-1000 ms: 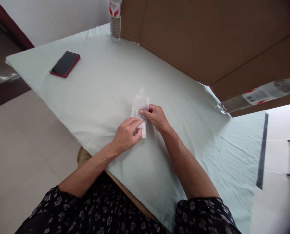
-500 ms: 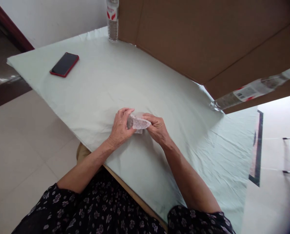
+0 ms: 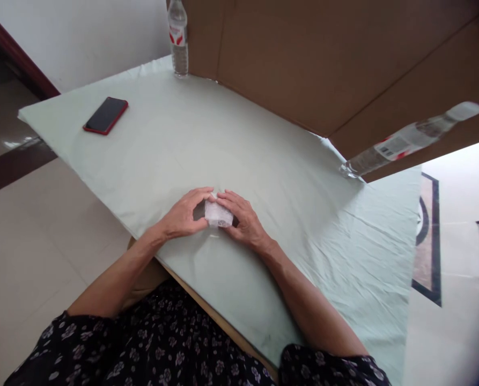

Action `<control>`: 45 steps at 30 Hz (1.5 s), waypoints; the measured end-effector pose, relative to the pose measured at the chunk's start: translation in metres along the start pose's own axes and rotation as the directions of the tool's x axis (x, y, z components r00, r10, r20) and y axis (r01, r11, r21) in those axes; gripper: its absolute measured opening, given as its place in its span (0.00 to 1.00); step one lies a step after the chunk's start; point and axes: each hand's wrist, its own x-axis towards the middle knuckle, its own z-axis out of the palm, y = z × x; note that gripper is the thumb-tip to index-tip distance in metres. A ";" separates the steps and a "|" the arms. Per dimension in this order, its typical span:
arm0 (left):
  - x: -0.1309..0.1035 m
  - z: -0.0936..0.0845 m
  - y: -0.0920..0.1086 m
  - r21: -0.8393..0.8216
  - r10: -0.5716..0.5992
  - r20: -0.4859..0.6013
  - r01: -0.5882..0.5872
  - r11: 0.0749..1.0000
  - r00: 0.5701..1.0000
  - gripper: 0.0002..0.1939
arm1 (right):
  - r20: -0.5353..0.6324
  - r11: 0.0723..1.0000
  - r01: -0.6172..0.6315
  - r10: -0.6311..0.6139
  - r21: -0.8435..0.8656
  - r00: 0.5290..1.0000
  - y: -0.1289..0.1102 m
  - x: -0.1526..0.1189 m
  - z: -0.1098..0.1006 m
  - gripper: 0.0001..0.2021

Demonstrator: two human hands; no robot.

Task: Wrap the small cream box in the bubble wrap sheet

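A small whitish, see-through wrapped packet (image 3: 219, 213) is between my two hands, low over the pale green cloth near the table's front edge. My left hand (image 3: 188, 214) grips its left side, thumb below and fingers above. On the right side, my right hand (image 3: 241, 217) holds it the same way, fingers curled over the top and thumb at the lower edge. What is inside the wrapping is too small to tell.
A phone in a red case (image 3: 106, 115) lies at the left on the cloth (image 3: 150, 145). Brown cardboard (image 3: 279, 64) stands along the back. One clear bottle (image 3: 178, 40) is upright at its left end, another (image 3: 400, 143) at its right end.
The packet now looks compact, where before a flap of it was spread out. Both hands have shifted slightly left and lower in view, and the right fingers have come over its top.
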 end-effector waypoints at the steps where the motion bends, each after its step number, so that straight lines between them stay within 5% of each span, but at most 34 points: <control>1: -0.001 -0.002 -0.002 0.012 0.018 0.024 -0.018 1.000 1.000 0.25 | -0.004 1.000 -0.011 0.011 -0.008 1.000 0.000 0.001 0.001 0.25; 6: 0.009 0.003 -0.002 -0.063 0.020 -0.098 -0.026 0.998 0.995 0.18 | -0.059 0.976 -0.137 0.149 0.168 0.987 -0.006 0.014 -0.006 0.18; 9: 0.019 0.007 0.007 -0.182 -0.159 -0.126 0.134 0.974 0.979 0.13 | 0.052 0.873 -0.319 0.323 0.370 0.945 -0.012 0.021 -0.013 0.19; 12: 0.025 0.007 0.014 -0.273 -0.348 -0.020 0.330 0.904 0.937 0.15 | 0.106 0.806 -0.440 0.436 0.397 0.894 -0.013 0.024 -0.013 0.24; 17: 0.033 0.011 0.013 -0.321 -0.420 0.011 0.401 0.858 0.907 0.16 | 0.068 0.822 -0.426 0.435 0.379 0.898 -0.009 0.022 -0.009 0.26; 23: 0.035 0.014 0.011 -0.093 -0.356 -0.108 0.347 0.933 0.928 0.16 | 0.120 0.757 -0.439 0.440 0.484 0.890 -0.005 0.013 -0.009 0.39; 29: 0.030 0.013 0.009 -0.420 -0.320 -0.007 0.288 0.861 0.947 0.22 | 0.128 0.634 -0.441 0.476 0.635 0.870 -0.002 0.014 -0.004 0.44; 33: 0.032 0.010 0.009 -0.613 -0.373 0.022 0.307 0.728 0.928 0.21 | 0.131 0.693 -0.463 0.476 0.553 0.870 -0.001 0.014 -0.002 0.46; 45: 0.036 0.015 0.005 -0.683 -0.520 -0.052 0.350 0.642 0.853 0.12 | 0.124 0.749 -0.444 0.444 0.492 0.887 -0.005 0.013 -0.003 0.49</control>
